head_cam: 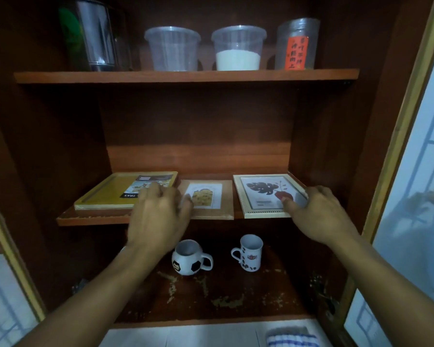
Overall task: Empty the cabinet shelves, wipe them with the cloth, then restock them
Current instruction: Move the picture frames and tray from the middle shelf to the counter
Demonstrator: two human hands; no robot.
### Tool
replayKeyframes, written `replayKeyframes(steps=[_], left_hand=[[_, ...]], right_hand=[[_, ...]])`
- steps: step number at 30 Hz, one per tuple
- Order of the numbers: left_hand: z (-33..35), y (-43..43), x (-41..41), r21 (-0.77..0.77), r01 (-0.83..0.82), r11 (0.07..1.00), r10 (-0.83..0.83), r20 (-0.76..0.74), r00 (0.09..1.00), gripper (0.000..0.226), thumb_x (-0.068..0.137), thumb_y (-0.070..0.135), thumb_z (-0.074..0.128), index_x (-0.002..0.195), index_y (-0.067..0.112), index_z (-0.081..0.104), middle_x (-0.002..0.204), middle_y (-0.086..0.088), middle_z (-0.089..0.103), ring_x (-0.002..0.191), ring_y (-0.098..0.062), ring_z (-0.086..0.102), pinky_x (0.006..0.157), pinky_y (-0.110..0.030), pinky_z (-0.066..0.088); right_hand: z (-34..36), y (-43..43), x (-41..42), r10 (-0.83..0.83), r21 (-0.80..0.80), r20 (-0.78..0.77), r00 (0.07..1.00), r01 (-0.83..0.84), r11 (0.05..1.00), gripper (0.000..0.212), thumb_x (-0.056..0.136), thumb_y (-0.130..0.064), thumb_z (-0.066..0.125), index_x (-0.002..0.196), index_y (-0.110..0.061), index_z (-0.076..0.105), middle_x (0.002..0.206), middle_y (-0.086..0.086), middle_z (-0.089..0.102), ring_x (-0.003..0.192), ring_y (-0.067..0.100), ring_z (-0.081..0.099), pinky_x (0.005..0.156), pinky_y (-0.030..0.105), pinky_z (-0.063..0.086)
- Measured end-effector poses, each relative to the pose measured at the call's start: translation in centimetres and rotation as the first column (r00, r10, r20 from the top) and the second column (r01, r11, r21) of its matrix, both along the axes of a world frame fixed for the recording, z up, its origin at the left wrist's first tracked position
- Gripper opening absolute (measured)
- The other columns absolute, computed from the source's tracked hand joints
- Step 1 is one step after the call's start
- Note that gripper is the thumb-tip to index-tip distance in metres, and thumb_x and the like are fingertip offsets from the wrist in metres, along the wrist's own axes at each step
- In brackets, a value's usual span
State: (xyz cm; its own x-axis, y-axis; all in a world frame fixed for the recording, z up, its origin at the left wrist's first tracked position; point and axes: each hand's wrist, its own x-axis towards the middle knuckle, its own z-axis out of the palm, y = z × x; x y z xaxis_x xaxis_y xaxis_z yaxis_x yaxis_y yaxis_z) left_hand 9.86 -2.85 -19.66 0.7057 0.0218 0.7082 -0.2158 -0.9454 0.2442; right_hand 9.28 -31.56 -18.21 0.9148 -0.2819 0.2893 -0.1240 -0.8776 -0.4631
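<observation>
The white-framed leaf picture at the wooden middle shelf's right end is gripped by the right hand. The left hand is laid over the yellow flat tray and brown cork board; its grip cannot be told. The blue-striped white cloth is seen below the cabinet.

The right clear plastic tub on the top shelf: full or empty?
Partly full: the clear plastic tub holds white powder in its lower part.
</observation>
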Motion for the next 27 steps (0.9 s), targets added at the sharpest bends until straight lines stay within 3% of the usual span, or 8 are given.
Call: replayKeyframes(steps=[4, 7, 11, 15, 19, 22, 27], left_hand=[[0.6, 1.5, 0.8, -0.088, -0.087, 0.992, 0.067, -0.212, 0.975, 0.021, 0.091, 0.036, 0.055, 0.092, 0.017, 0.064, 0.091, -0.012, 0.059, 0.082, -0.036, 0.059, 0.064, -0.034, 0.043], [0.5, 1.9, 0.9, -0.095, -0.116, 0.989, 0.082, -0.305, 0.949, 0.022, 0.090, 0.045, 0.053, 0.088, 0.024, 0.058, 0.085, -0.009, 0.063, 0.084, -0.035, 0.060, 0.064, -0.034, 0.044], [0.4, 2.1, 0.7, -0.090, -0.123, 0.988, 0.082, -0.365, 0.927, 0.033, 0.093, 0.051, 0.047, 0.100, 0.021, 0.059, 0.095, -0.014, 0.064, 0.093, -0.038, 0.060, 0.070, -0.036, 0.047], [0.3, 2.1, 0.4, -0.233, -0.079, 0.969, -0.019, -0.394, 0.919, 0.030, 0.092, 0.048, 0.050, 0.095, 0.021, 0.064, 0.091, -0.012, 0.068, 0.089, -0.035, 0.062, 0.074, -0.038, 0.053], [0.3, 2.1, 0.0, -0.358, -0.040, 0.933, -0.104, -0.374, 0.922, 0.025, 0.092, 0.042, 0.054, 0.086, 0.021, 0.065, 0.072, -0.006, 0.070, 0.067, -0.024, 0.068, 0.069, -0.035, 0.055], [0.4, 2.0, -0.5, -0.494, -0.030, 0.869, -0.192, -0.392, 0.900, 0.021, 0.094, 0.037, 0.057, 0.097, 0.018, 0.064, 0.070, -0.004, 0.071, 0.048, -0.018, 0.067, 0.054, -0.027, 0.054], [0.9, 1.7, -0.1, -0.747, -0.096, 0.658, -0.374, -0.435, 0.819, 0.026, 0.097, 0.028, 0.056, 0.109, 0.006, 0.058, 0.081, -0.011, 0.073, 0.058, -0.028, 0.071, 0.049, -0.030, 0.054]], right_hand=[[0.4, -0.2, -0.5, -0.035, -0.042, -0.067, 0.997, 0.032, 0.999, 0.073, 0.090, -0.064, 0.046, 0.141, -0.011, 0.045, 0.139, 0.016, 0.042, 0.129, 0.034, 0.039, 0.102, 0.041, 0.040], [0.7, 0.2, -0.6, -0.051, -0.067, -0.098, 0.994, 0.045, 0.997, 0.073, 0.091, -0.064, 0.042, 0.141, -0.010, 0.046, 0.137, 0.018, 0.040, 0.130, 0.036, 0.036, 0.105, 0.041, 0.036], [1.3, 0.3, -0.6, -0.070, -0.053, -0.161, 0.984, 0.062, 0.997, 0.078, 0.090, -0.068, 0.040, 0.138, -0.007, 0.049, 0.141, 0.020, 0.037, 0.127, 0.037, 0.043, 0.102, 0.040, 0.040], [1.4, 0.1, -0.4, -0.038, 0.012, -0.195, 0.980, 0.042, 0.999, 0.077, 0.090, -0.064, 0.045, 0.138, -0.005, 0.047, 0.147, 0.021, 0.032, 0.123, 0.035, 0.049, 0.095, 0.037, 0.042], [0.9, -0.4, -0.7, -0.014, 0.055, -0.180, 0.984, 0.025, 0.998, 0.075, 0.089, -0.065, 0.046, 0.136, -0.007, 0.050, 0.142, 0.018, 0.035, 0.119, 0.033, 0.050, 0.084, 0.033, 0.039], [0.9, -0.9, -0.8, -0.007, 0.063, -0.197, 0.980, 0.020, 0.998, 0.080, 0.085, -0.071, 0.047, 0.137, -0.010, 0.051, 0.146, 0.019, 0.036, 0.122, 0.033, 0.047, 0.084, 0.034, 0.038], [1.2, -0.8, -0.8, 0.001, 0.094, -0.212, 0.977, 0.020, 0.995, 0.087, 0.079, -0.076, 0.051, 0.138, -0.012, 0.050, 0.147, 0.019, 0.037, 0.116, 0.033, 0.049, 0.081, 0.030, 0.035]])
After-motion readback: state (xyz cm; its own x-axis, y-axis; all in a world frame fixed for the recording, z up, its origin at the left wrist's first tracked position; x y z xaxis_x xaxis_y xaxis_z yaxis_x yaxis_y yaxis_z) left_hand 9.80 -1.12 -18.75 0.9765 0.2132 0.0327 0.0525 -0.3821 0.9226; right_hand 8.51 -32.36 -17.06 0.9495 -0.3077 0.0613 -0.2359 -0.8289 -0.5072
